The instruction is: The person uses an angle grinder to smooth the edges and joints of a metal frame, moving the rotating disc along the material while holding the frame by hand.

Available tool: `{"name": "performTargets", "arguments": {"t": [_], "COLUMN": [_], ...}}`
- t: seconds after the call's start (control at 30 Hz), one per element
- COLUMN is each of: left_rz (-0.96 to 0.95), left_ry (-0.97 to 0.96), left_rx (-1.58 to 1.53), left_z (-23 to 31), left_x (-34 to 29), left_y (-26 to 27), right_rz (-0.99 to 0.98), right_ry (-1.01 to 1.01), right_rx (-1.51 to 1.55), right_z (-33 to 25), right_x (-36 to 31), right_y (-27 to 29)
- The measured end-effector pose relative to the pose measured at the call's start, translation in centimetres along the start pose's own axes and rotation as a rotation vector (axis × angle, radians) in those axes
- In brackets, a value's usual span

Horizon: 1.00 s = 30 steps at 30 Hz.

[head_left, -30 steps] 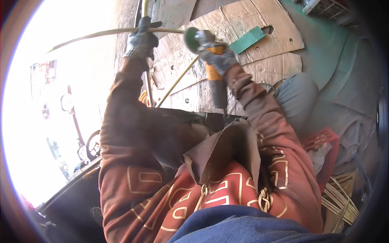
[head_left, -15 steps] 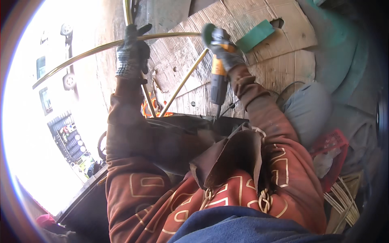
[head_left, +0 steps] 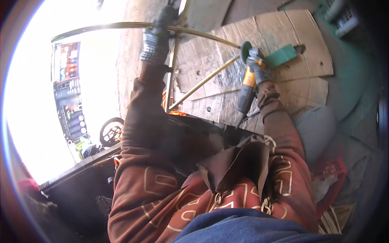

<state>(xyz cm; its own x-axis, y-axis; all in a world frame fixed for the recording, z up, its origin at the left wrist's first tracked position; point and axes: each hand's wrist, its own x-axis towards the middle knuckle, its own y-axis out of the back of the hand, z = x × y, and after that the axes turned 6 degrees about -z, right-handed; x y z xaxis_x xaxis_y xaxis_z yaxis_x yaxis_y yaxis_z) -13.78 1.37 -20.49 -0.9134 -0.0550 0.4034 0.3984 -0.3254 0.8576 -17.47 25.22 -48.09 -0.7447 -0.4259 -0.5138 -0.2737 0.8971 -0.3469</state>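
Note:
My left hand [head_left: 157,38], in a grey knitted glove, is closed around a gold-coloured metal tube frame [head_left: 204,82] where its bars cross; motion blurs its fingers. A long curved bar [head_left: 101,26] of this frame reaches far left. My right hand [head_left: 259,69], gloved too, grips a yellow and black angle grinder [head_left: 248,79] near its head. The grinder's green disc [head_left: 245,51] stands on edge at the right end of the frame's bars. Whether it touches the metal I cannot tell.
Flattened cardboard [head_left: 227,93] lies under the work. A green block [head_left: 281,56] rests on it, right of the grinder. A red plastic crate [head_left: 332,182] stands at the lower right, and a dark wheel [head_left: 111,131] at the left. Beyond is a bright opening with stacked tyres.
The frame, the grinder and both hands sit further right in the picture. My left hand is higher up, further from me. The view has turned, and the vehicle outside has left it.

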Motion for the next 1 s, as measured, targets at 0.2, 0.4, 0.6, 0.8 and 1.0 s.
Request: {"name": "performTargets", "arguments": {"t": [0.2, 0.4, 0.6, 0.8, 1.0], "left_rz": [0.038, 0.224, 0.145, 0.582, 0.451], "left_ry": [0.315, 0.230, 0.327, -0.017, 0.651], "left_rx": [0.002, 0.420, 0.516, 0.942, -0.671], "left_z": [3.9, 6.4, 7.1, 5.6, 10.9], "left_x": [7.7, 7.3, 7.7, 7.3, 10.8], "left_y": [6.0, 5.4, 4.8, 4.1, 5.0], "right_rz": [-0.007, -0.272, -0.160, -0.266, -0.170], "right_ry": [0.026, 0.321, 0.191, 0.222, 0.215], "right_rx": [0.106, 0.192, 0.044, 0.128, -0.216], "right_z": [-1.6, -11.4, -8.3, -9.3, -11.0], "right_x": [-1.7, -10.5, -5.5, -7.6, -6.4], "right_y": [-0.8, -9.0, -4.0, -6.6, -4.7]}}
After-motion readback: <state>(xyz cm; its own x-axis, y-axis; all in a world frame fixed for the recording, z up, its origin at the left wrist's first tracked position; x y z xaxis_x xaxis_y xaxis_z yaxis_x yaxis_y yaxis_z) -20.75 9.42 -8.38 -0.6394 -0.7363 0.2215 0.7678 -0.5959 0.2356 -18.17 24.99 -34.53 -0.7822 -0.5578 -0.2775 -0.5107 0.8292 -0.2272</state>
